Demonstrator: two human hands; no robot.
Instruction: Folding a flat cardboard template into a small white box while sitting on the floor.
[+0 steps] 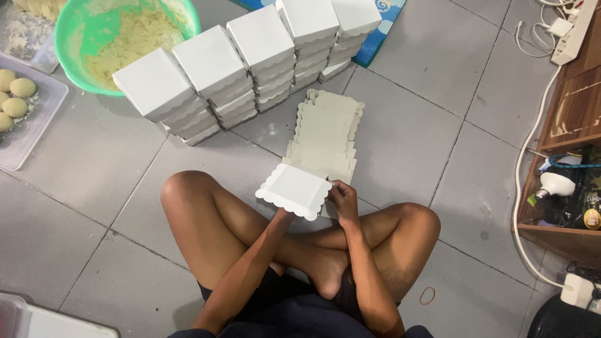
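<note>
I sit cross-legged on a grey tiled floor. A small white cardboard box with a scalloped lid edge (293, 189) is held over my knees. My left hand (283, 216) is under it, mostly hidden. My right hand (343, 199) grips its right side with the fingers curled on the edge. Just beyond the box lies a pile of flat, unfolded box blanks (327, 128). Further back stand several stacks of folded white boxes (244, 62) in a row.
A green bowl of pale crumbly dough (125, 34) sits at the back left, next to a clear tray of dough balls (25, 106). A wooden shelf with small items (573, 156) and white cables stands on the right. A rubber band (427, 295) lies by my right knee.
</note>
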